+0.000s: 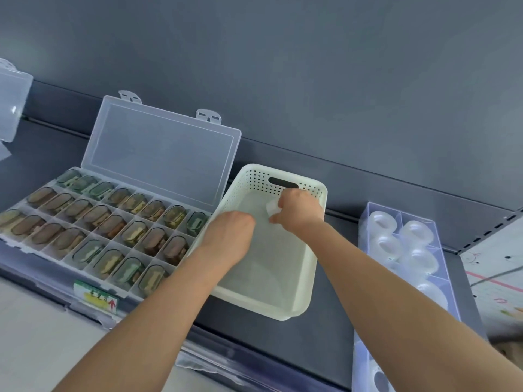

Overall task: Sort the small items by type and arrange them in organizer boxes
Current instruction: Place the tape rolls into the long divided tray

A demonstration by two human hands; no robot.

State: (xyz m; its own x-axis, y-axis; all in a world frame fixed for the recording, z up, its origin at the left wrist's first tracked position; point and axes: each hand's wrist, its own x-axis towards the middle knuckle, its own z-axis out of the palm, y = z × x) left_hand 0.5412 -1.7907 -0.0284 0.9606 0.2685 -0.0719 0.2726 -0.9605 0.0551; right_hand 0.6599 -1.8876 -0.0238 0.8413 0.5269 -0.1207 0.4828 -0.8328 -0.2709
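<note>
A pale perforated basket [308, 267] stands on the dark shelf in the middle. My left hand [226, 239] reaches over its left rim with fingers curled down; what they touch is hidden. My right hand [300, 210] is inside the basket near its far wall, closed on a small white item [272, 207]. Left of the basket lies a clear organizer box [42, 253] with its lid [161, 154] up; its compartments hold several oval brown and green items [93, 216]. At the right, a clear divided tray [441, 250] holds several clear tape rolls [416, 232].
The dark shelf [334, 301] has a back panel behind the boxes and a front rail with a green and yellow price label [94, 297]. Another clear box [11, 106] hangs at the far left. A light surface with cables lies at the far right [498, 273].
</note>
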